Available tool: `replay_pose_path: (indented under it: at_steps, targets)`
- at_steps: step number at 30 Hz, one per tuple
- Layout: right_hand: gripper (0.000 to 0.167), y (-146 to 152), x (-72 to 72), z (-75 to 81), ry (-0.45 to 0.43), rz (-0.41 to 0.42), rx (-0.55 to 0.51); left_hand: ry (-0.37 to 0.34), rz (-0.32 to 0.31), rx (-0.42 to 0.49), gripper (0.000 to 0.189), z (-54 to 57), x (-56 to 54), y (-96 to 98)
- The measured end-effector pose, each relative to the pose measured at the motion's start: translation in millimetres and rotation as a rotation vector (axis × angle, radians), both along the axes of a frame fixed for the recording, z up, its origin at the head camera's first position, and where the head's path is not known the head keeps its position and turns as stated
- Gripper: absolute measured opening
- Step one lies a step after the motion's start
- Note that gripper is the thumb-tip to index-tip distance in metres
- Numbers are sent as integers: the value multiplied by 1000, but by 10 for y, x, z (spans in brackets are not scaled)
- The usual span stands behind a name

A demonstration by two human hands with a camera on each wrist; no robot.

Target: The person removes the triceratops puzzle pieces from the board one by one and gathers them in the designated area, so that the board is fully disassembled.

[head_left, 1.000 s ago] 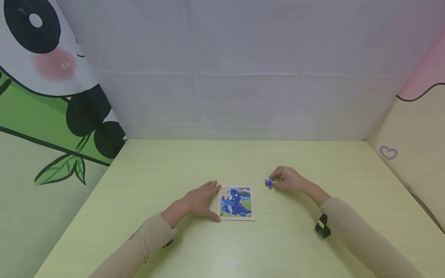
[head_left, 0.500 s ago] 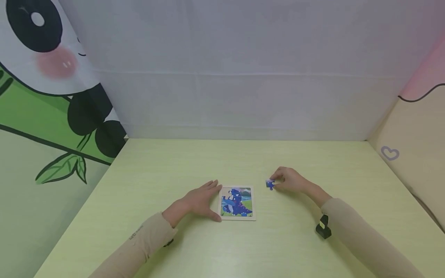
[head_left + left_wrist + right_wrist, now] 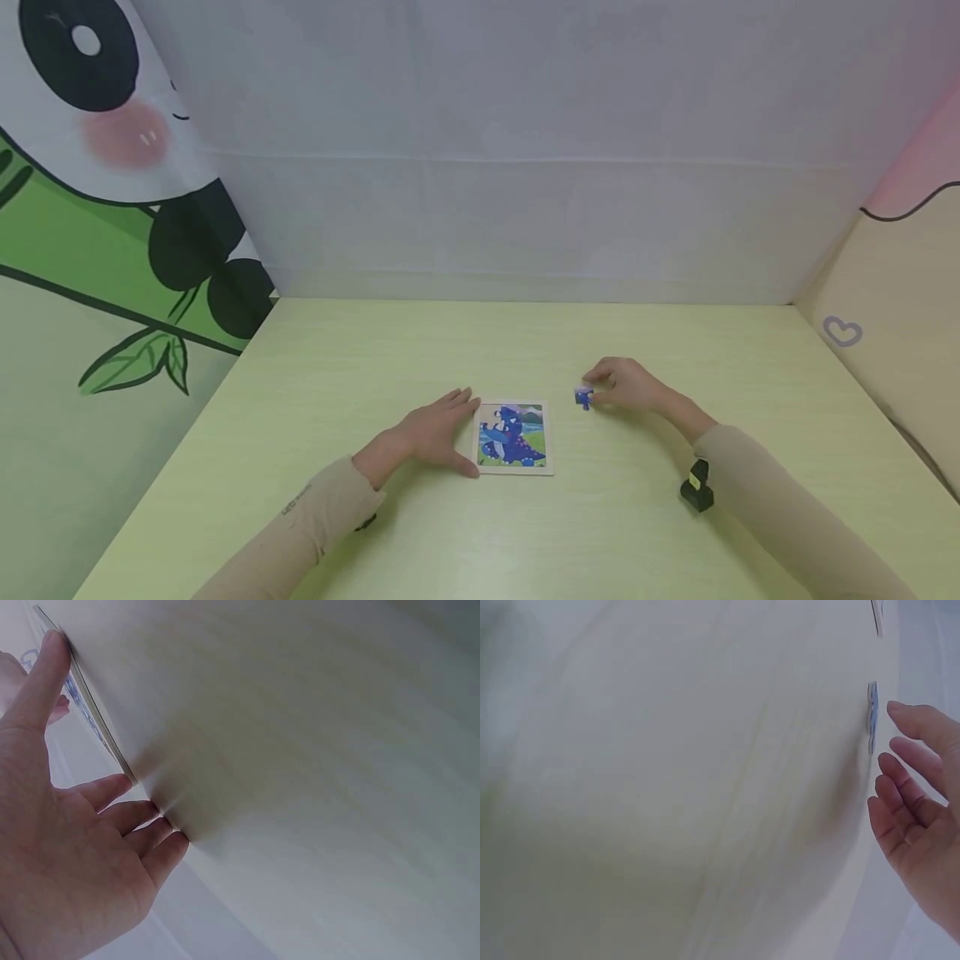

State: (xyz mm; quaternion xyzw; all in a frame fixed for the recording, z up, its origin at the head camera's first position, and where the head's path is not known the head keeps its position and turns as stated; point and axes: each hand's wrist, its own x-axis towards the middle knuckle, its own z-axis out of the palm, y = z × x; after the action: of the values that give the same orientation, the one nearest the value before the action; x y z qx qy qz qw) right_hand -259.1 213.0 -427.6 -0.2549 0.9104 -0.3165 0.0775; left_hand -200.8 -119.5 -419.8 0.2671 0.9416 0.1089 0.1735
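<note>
A small square jigsaw puzzle (image 3: pixel 512 435) with a blue dinosaur picture and a pale frame lies flat on the table. My left hand (image 3: pixel 429 433) rests at its left edge, fingers spread, the thumb at the near corner and the index finger at the far corner. In the left wrist view, the left fingertips (image 3: pixel 174 838) touch the tabletop. To the right of the frame lies a loose blue puzzle piece (image 3: pixel 583 397). Just beside this piece is my right hand (image 3: pixel 630 386), its thumb and index finger apart. The right wrist view shows a gap between the right hand (image 3: pixel 922 802) and the puzzle piece (image 3: pixel 872 718).
The pale wooden tabletop (image 3: pixel 480 533) reaches back to a grey-white cloth (image 3: pixel 480 208). A wall with a cartoon panda (image 3: pixel 97 167) stands on the left, and a beige and pink panel (image 3: pixel 892 317) on the right. A black wrist device (image 3: pixel 697 487) hangs under the right sleeve.
My right thumb and index finger have drawn slightly away from the loose puzzle piece. The left hand keeps its place at the puzzle. The view has drifted a little.
</note>
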Motion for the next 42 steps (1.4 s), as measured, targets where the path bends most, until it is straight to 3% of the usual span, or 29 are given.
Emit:
replay_pose_path:
  at_steps: [6,15,23,31,42]
  targets:
    - [29,-160,-1,49,-25,47,-60,2,2,-12,105,-11,-5,15]
    - [31,-563,-4,114,-8,117,-45,-5,6,-14,106,14,-8,10]
    - [26,-885,-8,16,-65,128,-30,-16,13,-13,105,14,-12,6]
    - [23,-1018,62,-27,-62,178,9,-17,9,-5,105,19,-1,0]
    - [20,-1079,145,7,-35,186,74,-20,6,-3,105,18,22,-27]
